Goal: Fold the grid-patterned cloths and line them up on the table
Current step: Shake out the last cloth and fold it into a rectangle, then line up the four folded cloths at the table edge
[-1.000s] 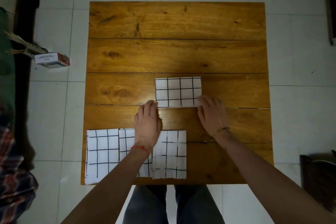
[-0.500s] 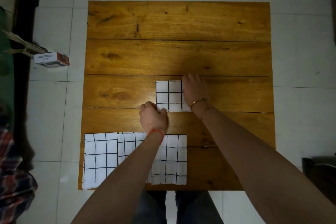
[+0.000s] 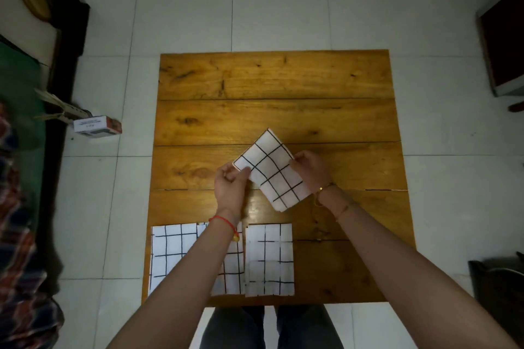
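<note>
- The surface [image 3: 272, 119] is a square top of broad wooden planks with dark knots, standing on a floor of pale tiles [image 3: 181, 3].
- A folded cloth [image 3: 269, 170] with a black grid is held near the middle of the surface, turned so one corner points toward the far edge.
- The left hand [image 3: 231, 181] pinches the cloth's left corner with curled fingers; a red string circles that wrist.
- The right hand [image 3: 310, 168] grips the cloth's right edge, fingers curled round it; a gold bangle sits at that wrist.
- Three more grid cloths lie flat in a row along the near edge, starting at the near left corner: the left one [image 3: 170, 252], the middle one [image 3: 231, 269] partly under the left forearm, and the right one [image 3: 269, 258].
- The near right part of the surface is bare wood.
- A small white and red box [image 3: 96, 126] lies on the floor off the left edge.
- Dark furniture [image 3: 504, 45] stands off the far right corner.
</note>
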Motion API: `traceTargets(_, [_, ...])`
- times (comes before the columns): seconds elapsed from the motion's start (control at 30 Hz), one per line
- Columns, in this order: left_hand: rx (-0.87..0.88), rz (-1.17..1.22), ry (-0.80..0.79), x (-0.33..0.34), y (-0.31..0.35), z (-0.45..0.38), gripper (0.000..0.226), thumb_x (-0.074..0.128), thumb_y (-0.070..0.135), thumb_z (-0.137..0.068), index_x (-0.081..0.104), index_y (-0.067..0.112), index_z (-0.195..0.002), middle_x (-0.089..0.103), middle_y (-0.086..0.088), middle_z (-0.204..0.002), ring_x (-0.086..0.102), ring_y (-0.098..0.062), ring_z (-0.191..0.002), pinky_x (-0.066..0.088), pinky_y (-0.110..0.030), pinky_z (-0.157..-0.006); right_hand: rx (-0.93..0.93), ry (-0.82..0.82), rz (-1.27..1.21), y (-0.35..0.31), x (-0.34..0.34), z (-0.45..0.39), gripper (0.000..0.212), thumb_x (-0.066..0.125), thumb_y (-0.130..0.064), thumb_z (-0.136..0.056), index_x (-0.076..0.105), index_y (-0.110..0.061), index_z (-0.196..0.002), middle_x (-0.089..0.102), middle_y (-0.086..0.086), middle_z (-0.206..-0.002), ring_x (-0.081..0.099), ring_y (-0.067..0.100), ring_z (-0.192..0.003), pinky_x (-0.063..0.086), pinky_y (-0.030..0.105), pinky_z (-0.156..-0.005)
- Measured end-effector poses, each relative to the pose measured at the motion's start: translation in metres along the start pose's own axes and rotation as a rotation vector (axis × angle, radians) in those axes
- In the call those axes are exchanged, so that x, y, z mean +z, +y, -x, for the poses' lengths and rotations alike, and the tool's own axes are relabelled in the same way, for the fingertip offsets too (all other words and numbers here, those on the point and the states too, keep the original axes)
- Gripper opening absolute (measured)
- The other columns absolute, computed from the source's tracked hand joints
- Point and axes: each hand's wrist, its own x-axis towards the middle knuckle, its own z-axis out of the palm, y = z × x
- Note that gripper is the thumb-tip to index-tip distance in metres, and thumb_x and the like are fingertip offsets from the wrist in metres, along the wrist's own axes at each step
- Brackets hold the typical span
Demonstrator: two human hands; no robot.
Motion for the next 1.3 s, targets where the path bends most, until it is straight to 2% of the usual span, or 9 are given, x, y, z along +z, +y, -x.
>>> traceTargets(0.1, [0.017, -0.022, -0.11, -0.007, 0.022, 0.025, 0.038, 0.068, 0.012, -0.087, 0.051, 0.01, -0.121, 0.054, 0.002, -0.081, 0.055, -0.011, -0.081, 0.046, -0.031, -0.097, 0.057, 0.069, -0.103, -0.022, -0.002, 0.031, 0.01, 0.06, -0.023, -0.09, 0.057, -0.016, -0.097, 0.056, -0.006, -0.08, 0.051, 0.012, -0.078, 0.039, 0.023, -0.063])
traceTargets(0.2, [0.043, -0.11, -0.155, -0.016, 0.043, 0.052, 0.034, 0.065, 0.015, -0.089, 0.053, 0.009, -0.12, 0.051, 0.0, -0.078, 0.05, -0.009, -0.073, 0.047, -0.022, -0.077, 0.076, 0.126, -0.127, -0.043, -0.003, 0.061, 0.011, 0.059, -0.027, -0.089, 0.059, -0.02, -0.096, 0.059, -0.002, -0.087, 0.052, 0.013, -0.079, 0.04, 0.025, -0.062])
traceTargets(0.3, [0.109, -0.143, -0.192, -0.027, 0.062, 0.078, 0.036, 0.063, 0.011, -0.089, 0.054, 0.003, -0.123, 0.054, -0.005, -0.076, 0.054, -0.016, -0.076, 0.05, -0.033, -0.079, 0.05, 0.215, -0.176, -0.062, -0.006, 0.091, 0.011, 0.06, -0.021, -0.088, 0.061, -0.015, -0.097, 0.057, 0.002, -0.091, 0.05, 0.014, -0.08, 0.038, 0.02, -0.058])
traceTargets(0.5, [0.229, -0.203, -0.267, -0.05, 0.087, 0.126, 0.036, 0.057, 0.001, -0.092, 0.05, 0.006, -0.126, 0.046, 0.014, -0.056, 0.046, 0.003, -0.053, 0.045, -0.013, -0.061, -0.04, 0.221, -0.297, -0.075, -0.015, 0.148, 0.022, 0.059, -0.018, -0.091, 0.06, -0.007, -0.11, 0.058, 0.004, -0.106, 0.054, 0.018, -0.102, 0.04, 0.015, -0.067])
traceTargets(0.67, [0.241, -0.235, -0.336, -0.062, 0.088, 0.16, 0.045, 0.056, 0.0, -0.092, 0.046, 0.005, -0.135, 0.046, -0.017, -0.067, 0.047, -0.002, -0.058, 0.044, -0.016, -0.064, -0.064, 0.238, -0.297, -0.072, -0.021, 0.182, 0.021, 0.055, -0.023, -0.094, 0.06, -0.011, -0.11, 0.059, 0.0, -0.11, 0.052, 0.014, -0.104, 0.041, 0.026, -0.086])
traceTargets(0.73, [0.234, -0.224, -0.368, -0.065, 0.086, 0.178, 0.046, 0.054, -0.004, -0.092, 0.044, 0.005, -0.136, 0.058, -0.03, -0.091, 0.058, 0.002, -0.063, 0.048, -0.011, -0.06, -0.071, 0.253, -0.302, -0.066, -0.024, 0.194, 0.017, 0.055, -0.021, -0.094, 0.06, -0.011, -0.107, 0.059, 0.001, -0.104, 0.053, 0.015, -0.101, 0.042, 0.027, -0.085])
traceTargets(0.87, [0.227, -0.211, -0.437, -0.065, 0.072, 0.204, 0.053, 0.053, -0.005, -0.092, 0.039, 0.007, -0.142, 0.065, -0.014, -0.121, 0.064, -0.016, -0.09, 0.052, -0.015, -0.062, -0.069, 0.271, -0.331, -0.054, -0.032, 0.213, 0.022, 0.055, -0.016, -0.094, 0.059, -0.004, -0.112, 0.06, 0.006, -0.103, 0.054, 0.017, -0.1, 0.04, 0.025, -0.081])
traceTargets(1.17, [0.204, -0.269, -0.422, -0.043, 0.011, 0.263, 0.059, 0.055, -0.003, -0.091, 0.034, 0.014, -0.144, 0.06, -0.002, -0.107, 0.06, -0.005, -0.078, 0.048, -0.008, -0.06, 0.014, 0.264, -0.273, 0.015, -0.066, 0.254, 0.018, 0.056, -0.013, -0.092, 0.06, -0.004, -0.107, 0.062, 0.01, -0.105, 0.055, 0.018, -0.099, 0.043, 0.027, -0.084])
traceTargets(1.3, [0.17, -0.294, -0.399, -0.031, -0.023, 0.28, 0.059, 0.056, 0.0, -0.09, 0.039, 0.02, -0.142, 0.058, -0.004, -0.115, 0.062, -0.015, -0.098, 0.054, -0.02, -0.078, 0.049, 0.233, -0.19, 0.048, -0.083, 0.268, 0.021, 0.054, -0.014, -0.093, 0.06, -0.003, -0.11, 0.059, 0.005, -0.102, 0.054, 0.016, -0.097, 0.041, 0.026, -0.083])
